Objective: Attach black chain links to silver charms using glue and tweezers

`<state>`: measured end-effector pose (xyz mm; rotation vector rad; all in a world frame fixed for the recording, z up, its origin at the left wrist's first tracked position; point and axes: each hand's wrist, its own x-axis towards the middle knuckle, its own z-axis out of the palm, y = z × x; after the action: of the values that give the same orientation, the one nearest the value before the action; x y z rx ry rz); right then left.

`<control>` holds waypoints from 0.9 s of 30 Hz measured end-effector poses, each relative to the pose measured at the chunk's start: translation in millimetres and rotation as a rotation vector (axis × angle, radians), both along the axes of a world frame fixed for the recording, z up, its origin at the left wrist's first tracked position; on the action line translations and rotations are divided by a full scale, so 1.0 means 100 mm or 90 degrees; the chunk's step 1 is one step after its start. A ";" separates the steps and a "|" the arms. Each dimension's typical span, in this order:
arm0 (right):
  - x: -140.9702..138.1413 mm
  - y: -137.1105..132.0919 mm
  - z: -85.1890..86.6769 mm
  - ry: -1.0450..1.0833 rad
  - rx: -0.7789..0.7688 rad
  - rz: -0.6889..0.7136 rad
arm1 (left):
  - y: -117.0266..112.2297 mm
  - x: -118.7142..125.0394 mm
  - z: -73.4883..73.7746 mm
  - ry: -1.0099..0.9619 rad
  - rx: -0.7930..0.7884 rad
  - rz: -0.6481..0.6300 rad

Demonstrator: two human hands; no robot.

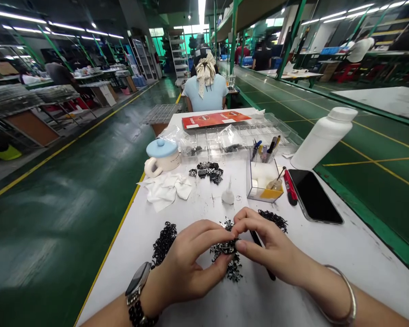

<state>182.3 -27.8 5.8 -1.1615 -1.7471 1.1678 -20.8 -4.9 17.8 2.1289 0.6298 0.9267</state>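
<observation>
Both my hands meet over the white table (279, 295). My left hand (194, 259) and my right hand (272, 245) pinch a tangled cluster of small black and silver metal pieces (227, 250) between their fingertips. A heap of black beaded chain (163, 243) lies just past my left hand, and a smaller heap (273, 220) lies beyond my right. A thin black tool (261, 254) runs under my right hand, and I cannot tell whether that hand grips it. A wristwatch (138, 284) sits on my left wrist, and a metal bangle (344, 295) on my right.
Farther up the table are loose black pieces (207, 171), a white cloth (165, 190), a blue-lidded mug (162, 156), a small dropper bottle (228, 193), a clear box (264, 181), a phone (314, 196), a white bottle (323, 138), and a clear tray (245, 136). A seated person (206, 81) faces away beyond the table.
</observation>
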 end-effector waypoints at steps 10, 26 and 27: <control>-0.06 -0.05 0.02 0.042 -0.086 0.013 | -0.02 -0.01 -0.07 0.081 0.190 0.085; -0.23 -0.16 -0.06 0.456 -0.452 0.006 | 0.02 0.04 -0.16 0.104 0.517 0.139; -0.24 -0.15 -0.07 0.462 -0.454 0.002 | 0.03 0.04 -0.16 0.107 0.518 0.138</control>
<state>158.4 -42.7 -0.9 -0.9080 -0.7920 1.9877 -16.3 -1.9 1.7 2.9217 0.6415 1.2826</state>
